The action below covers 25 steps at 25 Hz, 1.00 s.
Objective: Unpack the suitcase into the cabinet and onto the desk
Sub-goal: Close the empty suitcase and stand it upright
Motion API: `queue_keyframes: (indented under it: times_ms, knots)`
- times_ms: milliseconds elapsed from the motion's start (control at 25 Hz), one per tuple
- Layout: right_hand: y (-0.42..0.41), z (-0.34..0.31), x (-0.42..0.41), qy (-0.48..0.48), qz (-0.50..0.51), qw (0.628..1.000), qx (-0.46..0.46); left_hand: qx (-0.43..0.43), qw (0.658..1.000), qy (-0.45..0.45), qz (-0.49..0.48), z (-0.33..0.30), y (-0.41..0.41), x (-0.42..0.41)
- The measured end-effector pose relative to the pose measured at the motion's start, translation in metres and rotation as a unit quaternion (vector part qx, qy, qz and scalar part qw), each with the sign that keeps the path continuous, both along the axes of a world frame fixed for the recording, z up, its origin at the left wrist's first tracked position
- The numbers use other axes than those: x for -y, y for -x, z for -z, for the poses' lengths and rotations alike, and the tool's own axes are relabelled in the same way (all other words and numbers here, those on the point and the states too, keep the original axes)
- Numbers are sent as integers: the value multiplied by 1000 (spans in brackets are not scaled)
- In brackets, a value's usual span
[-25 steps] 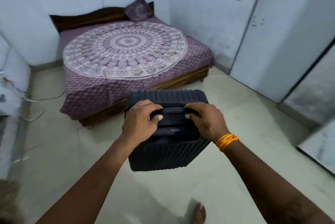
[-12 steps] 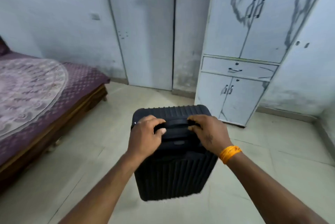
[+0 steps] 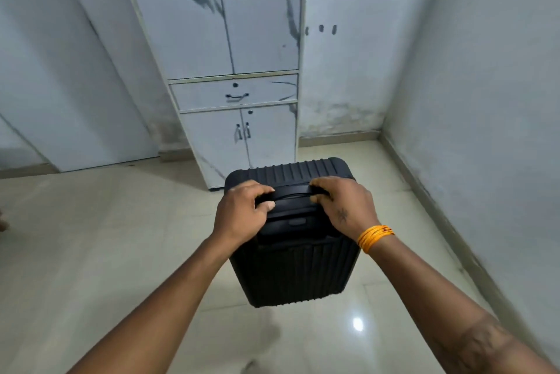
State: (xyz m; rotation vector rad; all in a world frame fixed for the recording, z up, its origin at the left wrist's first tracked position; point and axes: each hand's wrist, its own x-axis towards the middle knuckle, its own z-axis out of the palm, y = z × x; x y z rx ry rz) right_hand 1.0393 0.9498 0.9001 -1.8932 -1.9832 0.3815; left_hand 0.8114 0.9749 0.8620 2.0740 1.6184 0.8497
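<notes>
Both grips are wrapped round the handle (image 3: 291, 196) of the suitcase (image 3: 295, 252): the left hand (image 3: 242, 216) is curled over its left end with the thumb tucked beneath, the right hand (image 3: 342, 207) is curled over its right end, an orange band (image 3: 374, 236) worn at that wrist. The suitcase is held upright, closed, between the two forearms and just above the floor (image 3: 91, 252); whether its base is touching the tiles cannot be told, since the wheels are hidden.

A big swing has been made. A second ago the bed was faced, with the suitcase held the same way; half a second ago the cabinet (image 3: 236, 55) was coming in at the far right; now it is squared up dead ahead, just beyond the suitcase, with upper doors, drawer (image 3: 235, 93) and lower doors all shut. The hold on the handle has not been altered through the turn.

So the carry looks all but finished. Nothing has been unpacked yet, and no desk is seen. A set-down on the tiles before the cabinet is probably called for next, then the case laid flat and opened. Room must be left for the lower doors to swing.
</notes>
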Motion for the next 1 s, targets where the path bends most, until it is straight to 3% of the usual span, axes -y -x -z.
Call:
queue_keyframes:
  times_ms: [240,600,1000]
  knots:
    - [-136,27,-90,12,104,994,-2,6,994,21,105,27,-146,-136]
    - [-309,45,-292,60,204,976,-55,2,978,74,198,52,-333,-376]
    - [-513,118,-514,87,168,979,-77,-25,977,113,181,109,-526,-593]
